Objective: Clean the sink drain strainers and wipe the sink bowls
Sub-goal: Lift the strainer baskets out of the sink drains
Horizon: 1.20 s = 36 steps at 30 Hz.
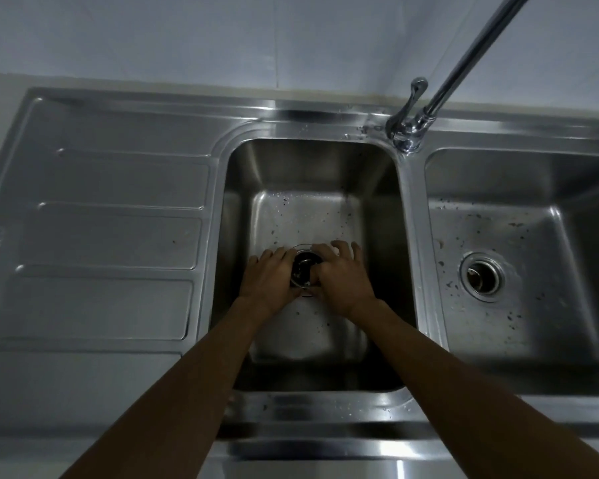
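Both my hands reach down into the left sink bowl [312, 174], at its drain. The drain strainer [304, 267], a dark round metal basket with a shiny rim, shows between them. My left hand [268, 280] lies against its left side, fingers curled around the rim. My right hand [343, 274] covers its right side, thumb side at the rim and fingers spread beyond it. The right sink bowl [540, 188] holds a second drain strainer [482, 276], untouched. Dark specks and water drops dot both bowl floors.
A chrome tap [408, 133] with a long spout stands on the ridge between the bowls; the spout runs up and right. A ribbed steel draining board [111, 236] fills the left. A pale wall lies behind the sink.
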Each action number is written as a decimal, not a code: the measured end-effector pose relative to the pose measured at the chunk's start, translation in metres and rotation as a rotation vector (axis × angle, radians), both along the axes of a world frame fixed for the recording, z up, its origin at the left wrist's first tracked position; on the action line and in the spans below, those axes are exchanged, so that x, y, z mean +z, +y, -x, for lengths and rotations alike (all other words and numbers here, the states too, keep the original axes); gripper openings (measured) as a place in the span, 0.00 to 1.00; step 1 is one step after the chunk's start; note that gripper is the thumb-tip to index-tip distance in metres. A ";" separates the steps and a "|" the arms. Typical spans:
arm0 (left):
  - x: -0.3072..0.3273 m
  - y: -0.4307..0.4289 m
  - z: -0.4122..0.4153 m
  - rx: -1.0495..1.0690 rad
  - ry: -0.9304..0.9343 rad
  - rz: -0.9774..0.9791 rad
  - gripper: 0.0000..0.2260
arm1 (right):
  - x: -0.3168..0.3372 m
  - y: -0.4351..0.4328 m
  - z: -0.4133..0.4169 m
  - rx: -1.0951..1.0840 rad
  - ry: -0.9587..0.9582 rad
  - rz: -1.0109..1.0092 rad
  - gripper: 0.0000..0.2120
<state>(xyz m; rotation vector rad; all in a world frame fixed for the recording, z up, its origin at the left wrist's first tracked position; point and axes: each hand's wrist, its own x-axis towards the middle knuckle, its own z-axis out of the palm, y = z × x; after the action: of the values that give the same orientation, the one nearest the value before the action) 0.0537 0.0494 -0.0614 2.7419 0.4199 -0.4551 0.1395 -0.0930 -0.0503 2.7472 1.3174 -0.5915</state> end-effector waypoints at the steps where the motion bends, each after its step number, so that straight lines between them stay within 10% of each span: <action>1: 0.008 0.001 0.000 -0.001 -0.007 0.006 0.35 | 0.008 0.000 0.001 0.000 -0.010 -0.014 0.24; 19: 0.187 -0.104 -0.039 -0.216 -0.203 -0.021 0.36 | 0.170 -0.138 -0.013 -0.235 -0.165 -0.295 0.42; 36: 0.068 -0.282 -0.138 -0.386 0.093 -0.150 0.34 | 0.061 -0.286 -0.086 -0.310 0.048 0.059 0.41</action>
<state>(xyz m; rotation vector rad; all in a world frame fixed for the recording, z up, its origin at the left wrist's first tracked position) 0.1918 -0.2325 0.0066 2.9615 -0.0638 -0.6733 0.2254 -0.3794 0.0107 2.9248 0.8680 -0.7032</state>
